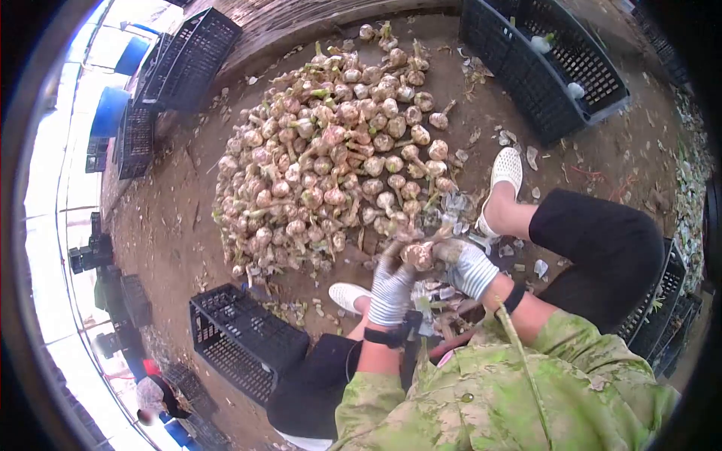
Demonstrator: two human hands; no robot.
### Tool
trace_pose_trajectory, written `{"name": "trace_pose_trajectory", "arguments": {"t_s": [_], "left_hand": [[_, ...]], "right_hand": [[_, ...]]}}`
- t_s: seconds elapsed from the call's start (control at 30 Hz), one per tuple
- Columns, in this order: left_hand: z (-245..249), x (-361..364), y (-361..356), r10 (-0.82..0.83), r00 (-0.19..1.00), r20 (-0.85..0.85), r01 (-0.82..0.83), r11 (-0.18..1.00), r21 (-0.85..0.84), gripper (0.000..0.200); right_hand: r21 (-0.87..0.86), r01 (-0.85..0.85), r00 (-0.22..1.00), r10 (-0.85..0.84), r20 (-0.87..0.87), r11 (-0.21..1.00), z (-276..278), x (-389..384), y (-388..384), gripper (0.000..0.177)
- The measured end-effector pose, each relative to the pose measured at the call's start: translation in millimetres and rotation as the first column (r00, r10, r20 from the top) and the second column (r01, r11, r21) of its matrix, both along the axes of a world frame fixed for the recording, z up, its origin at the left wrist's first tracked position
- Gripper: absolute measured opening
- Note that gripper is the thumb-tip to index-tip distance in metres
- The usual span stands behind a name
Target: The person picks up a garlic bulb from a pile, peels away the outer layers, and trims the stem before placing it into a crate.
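Both of my hands wear striped gloves with dirty fingers. My left hand point(392, 282) has its fingers closed around one side of a garlic bulb point(418, 256) with dirt-stained skin. From the other side, the fingers of my right hand point(468, 264) are curled against the same bulb. Just beyond them spreads a large heap of garlic bulbs point(323, 161), many with stems still attached. Loose peeled skins point(427, 319) lie below my hands, between my feet.
A black crate point(244, 338) stands at the left beside my leg. Another black crate point(519, 83), at the upper right, holds a few white bulbs. Further crates point(192, 56) and blue barrels point(110, 111) stand at the upper left. Another person point(156, 397) is at the lower left.
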State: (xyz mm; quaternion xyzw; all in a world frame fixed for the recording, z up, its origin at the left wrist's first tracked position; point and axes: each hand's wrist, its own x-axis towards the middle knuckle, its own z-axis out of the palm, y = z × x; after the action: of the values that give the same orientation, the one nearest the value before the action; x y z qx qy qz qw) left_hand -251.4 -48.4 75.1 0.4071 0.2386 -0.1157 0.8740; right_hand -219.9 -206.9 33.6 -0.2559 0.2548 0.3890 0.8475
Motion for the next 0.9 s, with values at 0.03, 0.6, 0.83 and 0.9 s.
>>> {"name": "trace_pose_trajectory", "arguments": {"t_s": [0.03,0.6,0.83,0.9], "left_hand": [[2.7,-16.3,-6.8,0.029,0.999,0.034,-0.030,0.999,0.035,0.058],[73.6,-72.4,-44.4,-0.309,0.904,0.297,-0.312,0.001,0.950,0.048],[65.3,-77.9,-41.8,-0.296,0.926,0.232,-0.224,0.064,0.973,0.056],[63.2,-77.0,-40.9,-0.320,0.925,0.206,-0.215,0.008,0.977,0.056]], "right_hand": [[-0.019,0.005,1.000,-0.005,0.031,1.000,3.6,-3.2,0.8,0.027],[-0.449,-0.181,0.698,0.436,0.568,0.875,84.7,-22.7,-9.6,0.029],[-0.527,-0.246,0.672,0.535,0.512,0.814,83.8,-16.8,-13.9,0.026],[-0.511,-0.235,0.655,0.523,0.545,0.827,75.0,-16.8,-14.0,0.024]]}}
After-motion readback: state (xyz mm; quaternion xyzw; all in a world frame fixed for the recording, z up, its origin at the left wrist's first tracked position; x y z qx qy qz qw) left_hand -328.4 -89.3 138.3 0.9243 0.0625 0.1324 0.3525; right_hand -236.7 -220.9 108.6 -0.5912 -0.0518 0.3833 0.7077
